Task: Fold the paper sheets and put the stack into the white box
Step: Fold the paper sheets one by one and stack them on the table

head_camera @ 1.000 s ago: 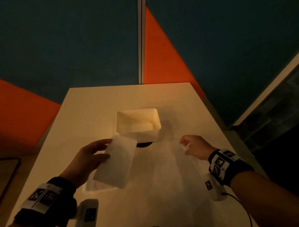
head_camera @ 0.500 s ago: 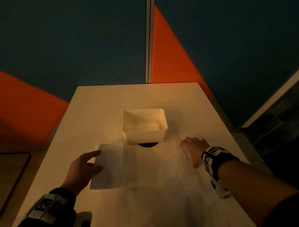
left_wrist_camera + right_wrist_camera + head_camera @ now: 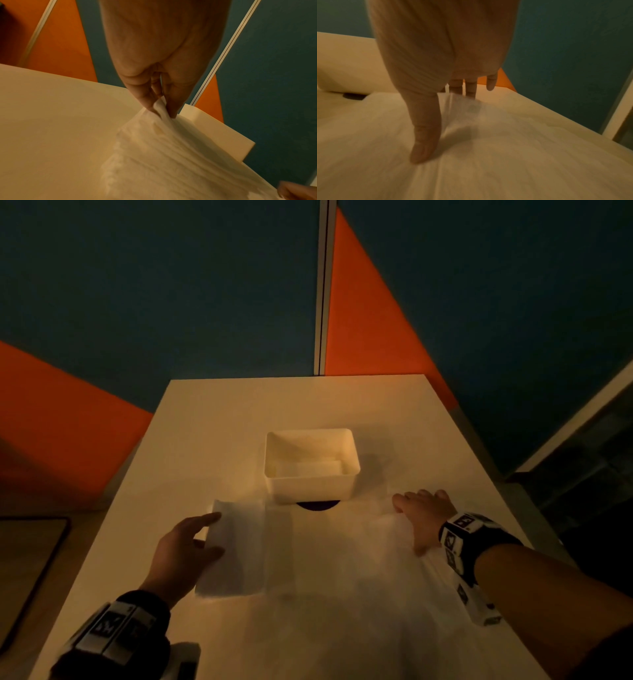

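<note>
A thin white paper sheet [image 3: 342,553] lies spread on the table in front of the white box [image 3: 310,487]. Its left part is folded over into a flap [image 3: 236,546]. My left hand [image 3: 214,532] pinches the flap's left edge between thumb and fingers, seen close up as left hand [image 3: 162,112] on the paper sheet [image 3: 171,148]. My right hand [image 3: 411,508] rests flat, fingers straight, on the sheet's right side, as the right hand [image 3: 447,121] shows. A folded paper [image 3: 318,467] lies inside the box.
The pale table [image 3: 239,422] reaches back to blue and orange wall panels [image 3: 370,330]. A dark round disc [image 3: 318,504] peeks out under the box's front. The table's right edge runs just beyond my right wrist; a dark tray edge [image 3: 51,542] sits at the left.
The left hand has lowered the lifted flap down onto the table. The right hand, curled at the sheet's far edge before, has flattened onto it.
</note>
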